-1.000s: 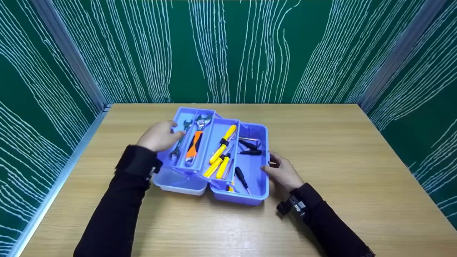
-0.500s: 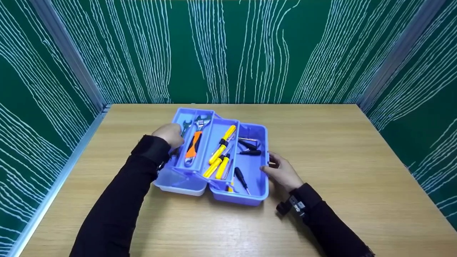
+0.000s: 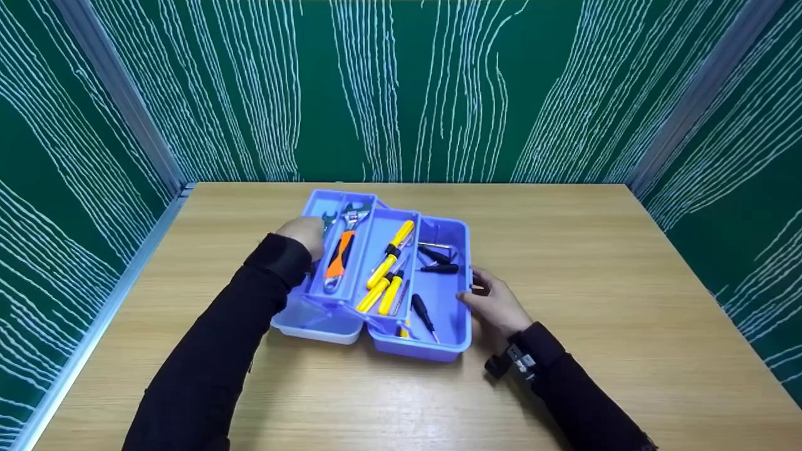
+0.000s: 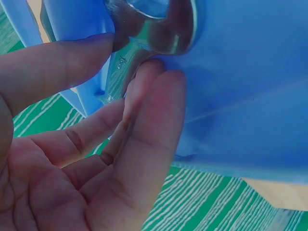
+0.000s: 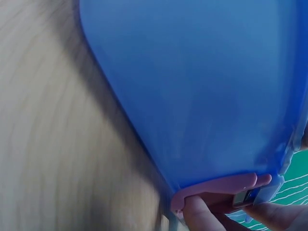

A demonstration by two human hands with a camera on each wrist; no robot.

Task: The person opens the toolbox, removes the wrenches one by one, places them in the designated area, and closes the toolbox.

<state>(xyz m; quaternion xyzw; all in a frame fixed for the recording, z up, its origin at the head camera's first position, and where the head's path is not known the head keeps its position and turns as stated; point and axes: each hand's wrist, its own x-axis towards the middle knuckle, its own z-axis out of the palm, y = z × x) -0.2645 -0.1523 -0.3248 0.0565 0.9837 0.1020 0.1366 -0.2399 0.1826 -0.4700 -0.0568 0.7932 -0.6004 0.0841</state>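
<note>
An open blue toolbox [image 3: 448, 343] sits mid-table with its trays spread. My left hand [image 3: 304, 233] reaches into the left tray, where thumb and fingers pinch a silver spanner [image 3: 326, 218] lying next to an orange-handled adjustable wrench [image 3: 340, 254]. The left wrist view shows that pinch close up: my left hand [image 4: 126, 55] on the steel spanner [image 4: 159, 33] against the blue wall. My right hand [image 3: 495, 300] grips the toolbox's right wall. In the right wrist view its fingers [image 5: 202, 214] curl under a pink latch [image 5: 216, 187] on the blue wall [image 5: 192, 96].
Yellow screwdrivers [image 3: 391, 250] and black-handled drivers [image 3: 438, 267] lie in the middle and right trays. The wooden table [image 3: 595, 263] is enclosed by green patterned walls [image 3: 438, 88] at the back and on both sides, with a metal rail [image 3: 100, 313] along the left edge.
My left hand has slid right and forward into the left tray, its fingers closing on the spanner. The right hand and the toolbox have stayed put.
</note>
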